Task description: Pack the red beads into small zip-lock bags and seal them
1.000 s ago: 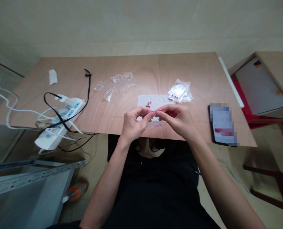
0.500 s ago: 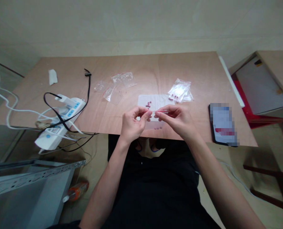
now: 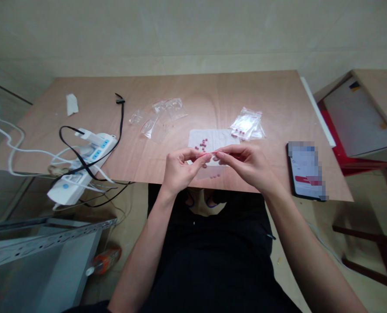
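Observation:
Between my hands hangs a small clear zip bag (image 3: 209, 173) with several dark red bits in its lower part. My left hand (image 3: 181, 169) pinches the left part of its red-edged top, thumb against forefinger. My right hand (image 3: 245, 165) pinches the same edge close to the left fingertips. Beyond my fingers lies a white sheet (image 3: 224, 137) on the table, with several small dark red pieces (image 3: 204, 144) loose on it. A pile of filled clear zip bags (image 3: 247, 124) overlaps the sheet's right corner; red pieces show inside.
Several clear bags (image 3: 167, 108) lie at the middle left of the wooden table (image 3: 213, 95). A white power strip (image 3: 79, 174) with tangled cables sits at the left front edge. A phone (image 3: 306, 174) lies to the right. A bottle (image 3: 105, 261) is on the floor.
My right fingers have slid a little along the bag's top edge, and the bag's red strip now shows between my fingertips. The hands stay in nearly the same place.

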{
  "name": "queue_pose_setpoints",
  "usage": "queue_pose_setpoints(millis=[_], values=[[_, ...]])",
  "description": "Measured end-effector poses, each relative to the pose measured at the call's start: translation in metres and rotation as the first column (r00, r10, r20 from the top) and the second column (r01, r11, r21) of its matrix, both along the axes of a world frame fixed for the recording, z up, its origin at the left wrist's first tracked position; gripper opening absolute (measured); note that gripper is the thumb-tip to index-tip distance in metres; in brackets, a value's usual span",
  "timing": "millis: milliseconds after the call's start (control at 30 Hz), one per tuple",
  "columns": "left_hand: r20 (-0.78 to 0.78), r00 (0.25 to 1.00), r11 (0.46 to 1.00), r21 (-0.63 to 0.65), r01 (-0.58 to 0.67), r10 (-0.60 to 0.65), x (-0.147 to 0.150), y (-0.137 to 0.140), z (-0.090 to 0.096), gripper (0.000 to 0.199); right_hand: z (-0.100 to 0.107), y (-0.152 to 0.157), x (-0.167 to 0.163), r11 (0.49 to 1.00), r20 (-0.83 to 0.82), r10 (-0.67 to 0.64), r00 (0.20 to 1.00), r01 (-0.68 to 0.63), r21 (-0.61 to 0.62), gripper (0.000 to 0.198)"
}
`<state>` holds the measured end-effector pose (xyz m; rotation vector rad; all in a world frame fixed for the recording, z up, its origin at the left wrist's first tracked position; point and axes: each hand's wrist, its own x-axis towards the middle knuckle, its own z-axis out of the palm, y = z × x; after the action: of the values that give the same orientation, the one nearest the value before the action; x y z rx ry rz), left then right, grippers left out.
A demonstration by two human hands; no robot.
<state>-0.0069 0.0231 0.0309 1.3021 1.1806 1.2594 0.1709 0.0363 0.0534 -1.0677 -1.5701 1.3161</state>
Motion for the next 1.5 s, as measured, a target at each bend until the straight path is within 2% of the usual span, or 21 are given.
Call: queue_pose_setpoints(millis=[133,267,367,433,467,500,533,600,633,667,733,767,833,900,967,1067,1167,1233,1300,1400,1500], values=[[0.034,0.999,0.999,-0.034,0.023,-0.022,-0.006,0.002,-0.001,0.019,0.006,0.004,0.005,0.999,0.014,-0.052,0.999,0.052,0.007,0.018],[0.003,1.000,1.000,-0.009,-0.023,0.023,-0.008,0.002,0.002,0.021,0.011,0.005,0.004,0.996,0.037,-0.073,0.997,0.071,0.052,0.017],[-0.036,0.999,0.999,0.022,-0.026,0.027,-0.013,0.006,0.000,0.031,0.017,0.006,0.004,0.991,0.067,-0.095,0.993,0.088,0.099,0.013],[-0.124,0.987,0.993,0.063,-0.099,0.106,-0.025,0.015,-0.008,0.038,0.021,0.012,0.009,0.977,0.065,-0.165,0.984,0.154,0.150,0.012],[-0.192,0.960,0.978,0.093,-0.189,0.204,-0.035,0.022,-0.014,0.038,0.022,0.019,0.015,0.962,0.054,-0.220,0.974,0.207,0.178,0.013],[-0.272,0.893,0.932,0.144,-0.332,0.360,-0.046,0.029,-0.020,0.036,0.021,0.027,0.022,0.939,0.044,-0.289,0.956,0.274,0.209,0.015],[-0.350,0.795,0.869,0.189,-0.458,0.495,-0.059,0.038,-0.027,0.034,0.020,0.038,0.030,0.907,0.045,-0.366,0.930,0.346,0.239,0.018],[-0.527,0.576,0.750,0.201,-0.630,0.625,-0.085,0.054,-0.038,0.033,0.013,0.061,0.049,0.820,0.133,-0.539,0.832,0.482,0.309,0.023],[-0.622,0.492,0.722,0.179,-0.668,0.609,-0.096,0.062,-0.042,0.039,0.009,0.072,0.058,0.788,0.244,-0.602,0.761,0.514,0.340,0.024],[-0.689,0.447,0.711,0.142,-0.688,0.570,-0.106,0.068,-0.045,0.044,0.004,0.082,0.065,0.789,0.392,-0.612,0.687,0.497,0.360,0.027],[-0.728,0.450,0.726,0.094,-0.682,0.517,-0.119,0.078,-0.047,0.042,-0.003,0.096,0.075,0.764,0.580,-0.642,0.502,0.488,0.422,0.034],[-0.731,0.463,0.736,0.079,-0.673,0.502,-0.123,0.081,-0.047,0.037,-0.006,0.099,0.077,0.748,0.618,-0.655,0.436,0.489,0.448,0.038],[-0.725,0.478,0.744,0.072,-0.664,0.496,-0.126,0.086,-0.047,0.026,-0.009,0.099,0.078,0.703,0.609,-0.699,0.374,0.512,0.493,0.047],[-0.717,0.487,0.748,0.072,-0.660,0.499,-0.125,0.087,-0.045,0.020,-0.010,0.092,0.074,0.689,0.579,-0.718,0.388,0.514,0.510,0.049],[-0.653,0.540,0.763,0.089,-0.641,0.530,-0.120,0.084,-0.042,0.018,-0.008,0.081,0.068,0.695,0.557,-0.717,0.419,0.498,0.519,0.043],[-0.440,0.726,0.844,0.179,-0.506,0.528,-0.103,0.068,-0.028,0.020,0.003,0.061,0.050,0.756,0.448,-0.642,0.622,0.416,0.505,0.030],[-0.392,0.862,0.941,0.228,-0.248,0.322,-0.079,0.043,-0.005,0.020,0.021,0.041,0.023,0.845,0.301,-0.419,0.857,0.248,0.473,0.019],[-0.389,0.909,0.981,0.175,-0.088,0.151,-0.063,0.028,0.012,0.022,0.033,0.032,0.006,0.896,0.287,-0.238,0.928,0.096,0.434,0.016],[-0.344,0.939,0.994,0.109,0.028,0.011,-0.050,0.018,0.025,0.023,0.040,0.028,-0.007,0.930,0.302,-0.049,0.952,-0.067,0.362,0.015],[-0.245,0.964,0.993,0.040,0.115,-0.102,-0.042,0.009,0.035,0.022,0.041,0.027,-0.013,0.947,0.272,0.196,0.942,-0.254,0.196,0.018],[-0.181,0.969,0.986,-0.011,0.166,-0.166,-0.041,0.005,0.038,0.019,0.035,0.025,-0.013,0.945,0.167,0.307,0.937,-0.321,0.062,0.021]])
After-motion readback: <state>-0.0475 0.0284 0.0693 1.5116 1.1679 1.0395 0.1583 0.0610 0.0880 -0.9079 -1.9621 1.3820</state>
